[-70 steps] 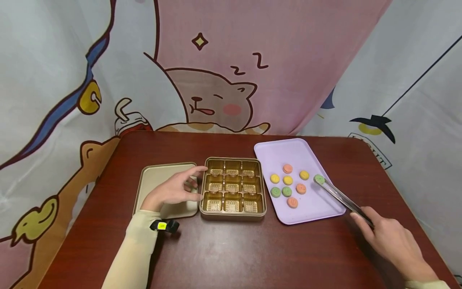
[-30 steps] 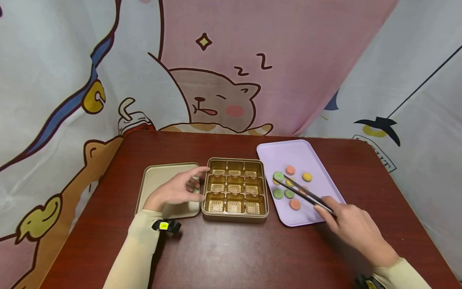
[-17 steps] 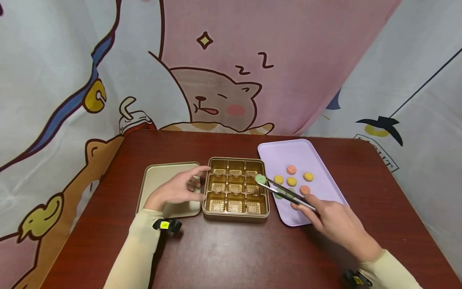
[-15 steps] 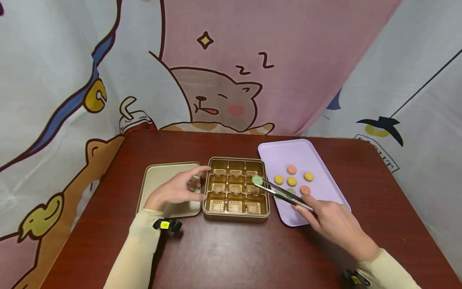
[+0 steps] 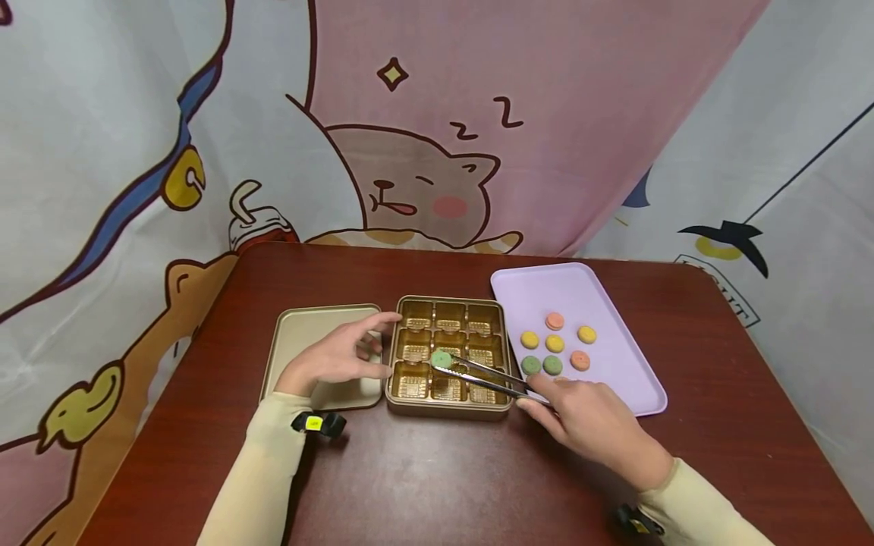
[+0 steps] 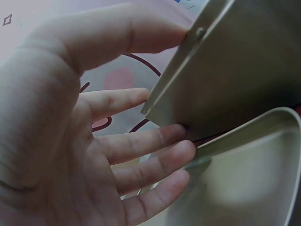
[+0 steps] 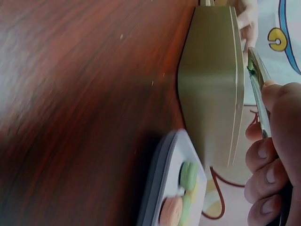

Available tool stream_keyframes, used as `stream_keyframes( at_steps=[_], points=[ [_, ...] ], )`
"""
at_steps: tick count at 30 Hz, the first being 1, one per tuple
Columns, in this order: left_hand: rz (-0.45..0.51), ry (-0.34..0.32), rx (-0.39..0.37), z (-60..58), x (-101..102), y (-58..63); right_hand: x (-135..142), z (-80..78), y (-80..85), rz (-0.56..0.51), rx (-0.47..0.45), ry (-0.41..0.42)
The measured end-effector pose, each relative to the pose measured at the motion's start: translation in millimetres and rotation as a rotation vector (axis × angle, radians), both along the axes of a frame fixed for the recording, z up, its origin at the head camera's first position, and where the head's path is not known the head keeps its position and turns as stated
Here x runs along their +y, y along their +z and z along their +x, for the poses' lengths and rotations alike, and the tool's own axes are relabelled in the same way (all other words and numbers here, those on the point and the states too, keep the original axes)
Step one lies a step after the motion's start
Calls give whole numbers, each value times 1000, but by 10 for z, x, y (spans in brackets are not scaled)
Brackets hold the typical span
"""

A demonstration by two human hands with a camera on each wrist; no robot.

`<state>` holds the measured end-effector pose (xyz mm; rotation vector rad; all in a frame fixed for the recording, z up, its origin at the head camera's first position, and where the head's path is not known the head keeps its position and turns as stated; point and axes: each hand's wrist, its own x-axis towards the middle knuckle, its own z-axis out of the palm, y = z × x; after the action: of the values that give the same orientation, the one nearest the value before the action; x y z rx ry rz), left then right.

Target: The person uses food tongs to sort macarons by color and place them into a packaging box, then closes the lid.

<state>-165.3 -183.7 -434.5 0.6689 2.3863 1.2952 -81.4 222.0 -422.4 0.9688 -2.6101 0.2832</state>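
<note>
My right hand (image 5: 595, 426) grips a pair of metal tongs (image 5: 478, 381), whose tips pinch a green macaron (image 5: 441, 359). The macaron is over the middle column of a gold square box (image 5: 447, 412), near the divider between its middle and front compartments. In the right wrist view the tongs (image 7: 260, 101) slant above the box's rim, fingers wrapped round their handle. My left hand (image 5: 336, 359) is at the box's left side, fingers spread. In the left wrist view its thumb and fingertips (image 6: 175, 133) lie against the box wall (image 6: 225, 80), holding nothing.
The gold lid (image 5: 300, 326) lies left of the box, partly under my left hand. To the right, a lilac tray (image 5: 546, 288) carries several yellow, green and pink macarons (image 5: 554, 321). A cartoon-printed cloth (image 5: 601, 114) hangs behind the brown table (image 5: 410, 485).
My right hand has carried the green macaron in the tongs leftward from the tray's right side, across the tray, to over the box's middle. My left hand has stayed at the box's side.
</note>
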Motion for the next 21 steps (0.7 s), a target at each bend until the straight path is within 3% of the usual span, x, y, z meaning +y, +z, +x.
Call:
stream_keyframes(
  at_steps=[13,21],
  points=[
    [2,-9,10,-14,2,-31,-274,-18,28,25,32,111],
    [6,-6,7,-19,-1,-32,-301,-25,39,42,18,110]
  ],
)
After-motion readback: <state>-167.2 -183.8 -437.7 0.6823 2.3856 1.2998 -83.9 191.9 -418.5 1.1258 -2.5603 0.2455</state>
